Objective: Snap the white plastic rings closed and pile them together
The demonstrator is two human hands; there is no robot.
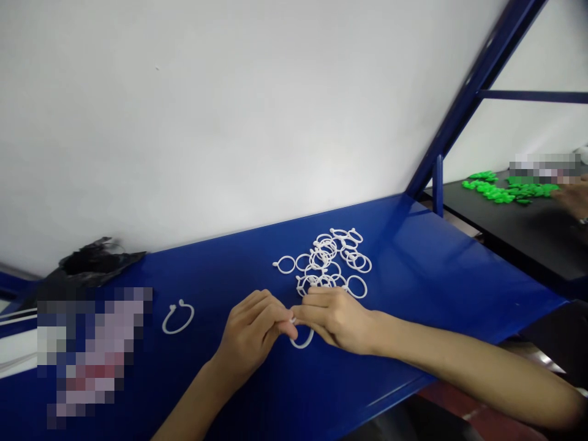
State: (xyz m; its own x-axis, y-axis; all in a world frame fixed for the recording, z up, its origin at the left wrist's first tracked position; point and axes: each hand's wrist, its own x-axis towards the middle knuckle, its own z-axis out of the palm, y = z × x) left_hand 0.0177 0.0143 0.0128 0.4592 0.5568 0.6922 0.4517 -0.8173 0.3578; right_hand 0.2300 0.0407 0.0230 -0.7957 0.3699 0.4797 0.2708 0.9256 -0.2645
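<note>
Both of my hands meet over the blue table, pinching one white plastic ring (302,346) between them. My left hand (257,324) has its thumb and fingers closed at the ring's upper left. From the other side, my right hand (333,315) grips it with closed fingers. The ring's lower curve hangs below my fingertips; its top is hidden by them. Just beyond my right hand lies a loose pile of similar white rings (321,260), each with a small knob. To the left of my left hand rests an open white ring (178,320) with knobbed ends.
The blue table (220,269) runs along a white wall. A black plastic bag (101,260) lies at the back left, near a blurred-out patch. A blue metal frame (459,104) rises at right. Beyond it, another person's hand (574,196) is beside green pieces (493,191) on a dark table.
</note>
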